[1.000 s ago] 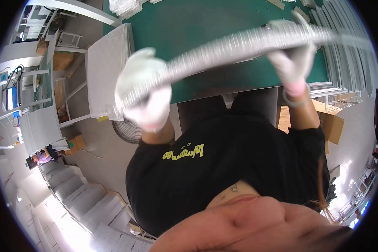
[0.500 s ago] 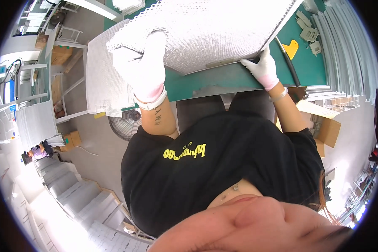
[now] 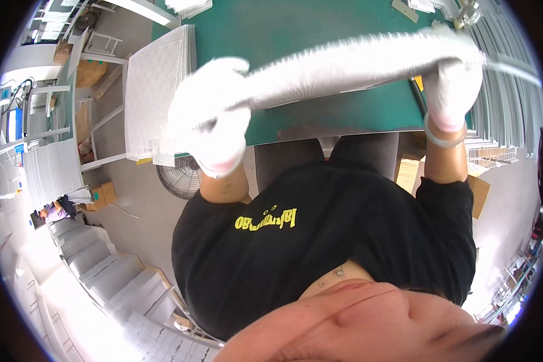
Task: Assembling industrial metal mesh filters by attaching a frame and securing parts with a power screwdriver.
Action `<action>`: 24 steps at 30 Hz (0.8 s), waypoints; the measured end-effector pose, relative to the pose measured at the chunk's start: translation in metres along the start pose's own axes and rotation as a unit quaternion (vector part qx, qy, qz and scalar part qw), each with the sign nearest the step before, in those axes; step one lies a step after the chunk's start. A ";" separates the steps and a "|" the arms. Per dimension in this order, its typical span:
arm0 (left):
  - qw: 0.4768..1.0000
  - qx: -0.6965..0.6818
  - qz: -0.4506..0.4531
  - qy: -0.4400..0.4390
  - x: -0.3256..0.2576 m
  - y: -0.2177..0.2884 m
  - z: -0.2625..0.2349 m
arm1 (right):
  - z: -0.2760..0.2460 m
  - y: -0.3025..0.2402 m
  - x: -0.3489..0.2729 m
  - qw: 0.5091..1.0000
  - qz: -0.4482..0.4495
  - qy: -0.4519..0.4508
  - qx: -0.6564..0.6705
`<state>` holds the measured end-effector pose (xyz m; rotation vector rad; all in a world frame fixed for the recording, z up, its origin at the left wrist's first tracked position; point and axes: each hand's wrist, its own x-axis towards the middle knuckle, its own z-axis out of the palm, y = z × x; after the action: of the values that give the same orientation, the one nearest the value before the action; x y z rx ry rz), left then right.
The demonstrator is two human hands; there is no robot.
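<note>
A silvery-white corrugated mesh panel (image 3: 344, 69) is held up over the green table (image 3: 271, 130), seen nearly edge-on and smeared by motion. My left hand (image 3: 214, 114), in a white glove, grips its left end with thumb and fingers apart around the edge. At the far end, my right hand (image 3: 454, 90), also gloved, is closed round the right end. Beneath that end, a yellow scraper (image 3: 419, 82) and a black-handled tool (image 3: 416, 99) partly show on the table.
A stack of white mesh sheets (image 3: 158, 90) lies at the table's left edge. Long grey-white strips (image 3: 513, 108) hang or stand along the right side. A floor fan (image 3: 180, 179) is below the table at left. Small pale parts (image 3: 405, 10) lie at the back right.
The panel has gone from a broad slanted face to nearly edge-on. My right hand has moved up and right, from its lower edge to its right end; my left hand has shifted slightly lower.
</note>
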<state>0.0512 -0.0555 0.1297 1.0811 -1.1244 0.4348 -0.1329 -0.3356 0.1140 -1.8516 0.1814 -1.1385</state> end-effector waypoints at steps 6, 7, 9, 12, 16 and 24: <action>0.911 -0.212 0.077 -0.344 -0.031 -0.009 -0.018 | 0.013 -0.021 -0.029 0.863 -0.349 -0.103 0.350; 0.906 -0.112 -0.003 -0.409 -0.052 -0.004 -0.023 | -0.011 -0.023 -0.029 0.817 -0.366 -0.296 0.332; 0.846 -0.028 -0.161 -0.507 -0.086 -0.015 -0.051 | 0.013 -0.028 -0.044 0.837 -0.301 -0.321 0.326; 0.823 0.083 -0.190 -0.529 -0.095 -0.044 -0.033 | -0.008 -0.052 -0.082 0.918 -0.281 -0.161 0.227; 0.789 0.134 -0.206 -0.563 -0.104 -0.062 -0.050 | -0.004 -0.033 -0.078 0.861 -0.280 -0.281 0.318; 0.751 0.169 -0.193 -0.608 -0.078 -0.092 -0.048 | -0.015 -0.030 -0.095 0.891 -0.288 -0.229 0.267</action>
<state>0.1124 -0.0395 0.0161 1.9760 -1.9096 -0.5572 -0.2070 -0.2769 0.0800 -1.6338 -0.9206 -0.9519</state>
